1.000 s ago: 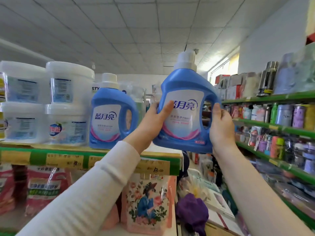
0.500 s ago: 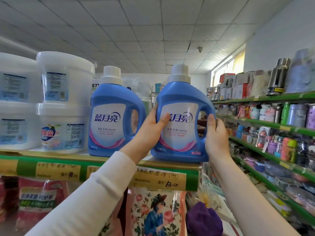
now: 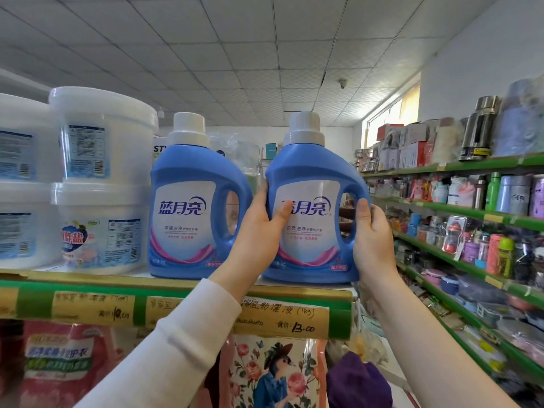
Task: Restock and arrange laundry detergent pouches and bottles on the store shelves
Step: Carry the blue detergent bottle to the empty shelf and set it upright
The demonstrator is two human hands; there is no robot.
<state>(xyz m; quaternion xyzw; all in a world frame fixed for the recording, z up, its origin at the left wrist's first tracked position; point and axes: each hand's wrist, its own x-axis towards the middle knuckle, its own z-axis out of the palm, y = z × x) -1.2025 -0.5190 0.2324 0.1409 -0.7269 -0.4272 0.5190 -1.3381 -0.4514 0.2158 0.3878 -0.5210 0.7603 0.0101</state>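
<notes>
The thumb of the left hand lies across the front label while its fingers wrap round the back, out of sight. The right hand clasps the handle side, thumb up along the grip. Between them, in the centre of the frame, the blue detergent bottle stands upright. Its base is at the front lip of the top shelf, just beside a twin bottle to its left.

This looks like the placing step. The next move probably calls for sliding the bottle back until its face lines up with its neighbour's, then letting go.

Both labels read 蓝月亮, with 深层洁净 beneath. On the price strip below, handwriting shows "(1kg)" and "13.00", and further left "10.00". The white tubs at the left carry small print I cannot read, and one shows 盐. Pouches hang along the bottom of the frame.
</notes>
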